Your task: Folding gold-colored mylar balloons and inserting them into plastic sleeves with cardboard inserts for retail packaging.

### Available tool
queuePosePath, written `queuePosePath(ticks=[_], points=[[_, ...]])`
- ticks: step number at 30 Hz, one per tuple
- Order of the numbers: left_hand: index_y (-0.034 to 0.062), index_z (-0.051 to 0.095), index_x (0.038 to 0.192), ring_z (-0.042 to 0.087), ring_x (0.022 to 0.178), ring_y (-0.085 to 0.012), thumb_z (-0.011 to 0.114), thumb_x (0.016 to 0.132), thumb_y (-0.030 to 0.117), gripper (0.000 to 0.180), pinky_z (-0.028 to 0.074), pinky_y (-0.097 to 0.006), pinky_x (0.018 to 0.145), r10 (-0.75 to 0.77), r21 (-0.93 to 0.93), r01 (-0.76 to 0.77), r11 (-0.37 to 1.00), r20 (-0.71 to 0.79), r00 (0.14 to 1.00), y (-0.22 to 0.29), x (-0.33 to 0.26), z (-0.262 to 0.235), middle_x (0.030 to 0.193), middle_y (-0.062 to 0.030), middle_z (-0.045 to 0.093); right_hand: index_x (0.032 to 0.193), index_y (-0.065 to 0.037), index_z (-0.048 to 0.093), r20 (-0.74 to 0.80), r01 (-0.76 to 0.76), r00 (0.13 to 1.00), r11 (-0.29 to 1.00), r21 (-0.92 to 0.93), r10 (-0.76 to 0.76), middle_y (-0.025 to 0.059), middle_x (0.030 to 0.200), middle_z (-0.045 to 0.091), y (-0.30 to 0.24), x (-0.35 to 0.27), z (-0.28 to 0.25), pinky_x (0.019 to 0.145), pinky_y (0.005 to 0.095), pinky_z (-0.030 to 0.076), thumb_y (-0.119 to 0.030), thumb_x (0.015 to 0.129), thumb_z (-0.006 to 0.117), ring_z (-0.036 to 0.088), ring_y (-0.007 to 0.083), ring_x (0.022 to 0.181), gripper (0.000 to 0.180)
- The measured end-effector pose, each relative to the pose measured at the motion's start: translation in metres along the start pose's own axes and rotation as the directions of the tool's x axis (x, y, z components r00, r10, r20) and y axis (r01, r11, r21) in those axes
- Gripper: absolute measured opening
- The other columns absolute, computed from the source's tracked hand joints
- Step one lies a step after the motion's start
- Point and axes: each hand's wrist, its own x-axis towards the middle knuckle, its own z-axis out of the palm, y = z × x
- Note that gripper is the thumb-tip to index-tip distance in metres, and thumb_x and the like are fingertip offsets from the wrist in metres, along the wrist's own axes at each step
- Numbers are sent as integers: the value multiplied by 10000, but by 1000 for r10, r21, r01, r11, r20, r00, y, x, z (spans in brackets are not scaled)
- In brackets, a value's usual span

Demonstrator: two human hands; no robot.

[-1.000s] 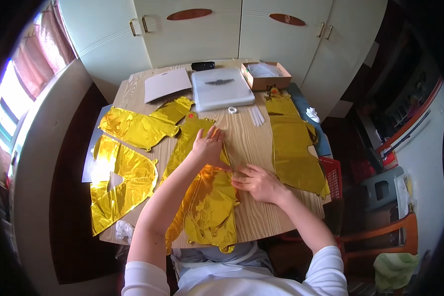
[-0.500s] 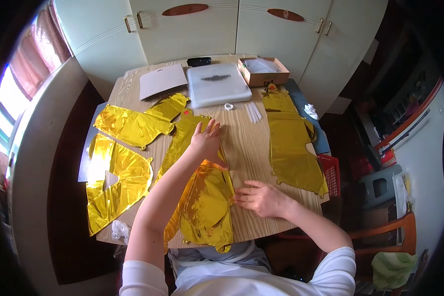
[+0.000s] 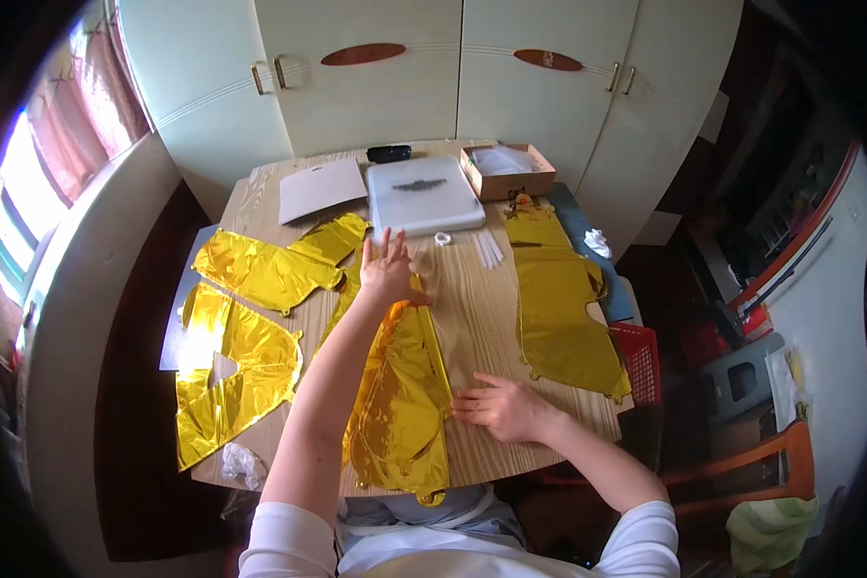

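I press my left hand [image 3: 388,272] flat, fingers spread, on the foil balloon's [image 3: 402,405] far end; my right hand [image 3: 504,408] lies open at its near edge, gripping nothing; hard smoothing could crease or tear the foil, I judge.

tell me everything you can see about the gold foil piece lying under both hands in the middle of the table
The gold foil piece looks like a flat, uninflated foil balloon: shiny, crinkled, metallic yellow. It lies lengthwise on the wooden table, its near end hanging slightly over the near edge. The left hand presses flat on its far end with fingers spread; the right hand touches its right edge with its fingertips. Other gold foil pieces lie apart on both sides.
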Motion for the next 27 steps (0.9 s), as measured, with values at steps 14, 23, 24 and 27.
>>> queuePosePath(ticks=[14, 23, 24, 27], points=[[42, 283, 1488, 114, 1481, -267, 662, 743, 656, 1037, 164, -496, 1168, -122, -121, 82, 989, -375, 919, -13, -4, -4, 1601, -108, 144, 1071, -91, 723, -152, -93, 981, 980, 178, 121, 42, 1182, 681, -4, -9, 23, 1057, 420, 437, -50, 802, 510, 601, 171, 1177, 346], [53, 505, 1318, 457, 1296, -310, 557, 927, 356, 497, 390, -470, 1031, 32, -360, -67, 931, -101, 994, -76, -193, 20, 1421, -144, 460, 1153, -75, 685, -288, -143, 925, 928, 344, 250, 128, 1174, 671, 12, 4, 22, 1013, 415, 483, 84, 759, 514, 631, 283, 1113, 458], [52, 508, 1318, 456, 1296, -314, 559, 927, 357, 499, 381, -473, 1039, 40, -336, -75, 939, -112, 993, -78, -213, 31, 1425, -145, 458, 1247, -69, 622, -221, -202, 935, 929, 309, 277, 141, 1293, 603, 16, 12, 20, 1065, 415, 431, 1, 856, 509, 568, 283, 1213, 413], [53, 482, 1361, 427, 1326, -323, 578, 916, 389, 566, 321, -471, 1093, 91, -293, -136, 946, -163, 982, -74, -247, 55, 1455, -151, 428, 1343, -40, 528, -166, -340, 910, 912, 231, 381, 152, 1402, 508, 29, 38, 26, 1132, 416, 338, -109, 927, 478, 457, 280, 1328, 424]])
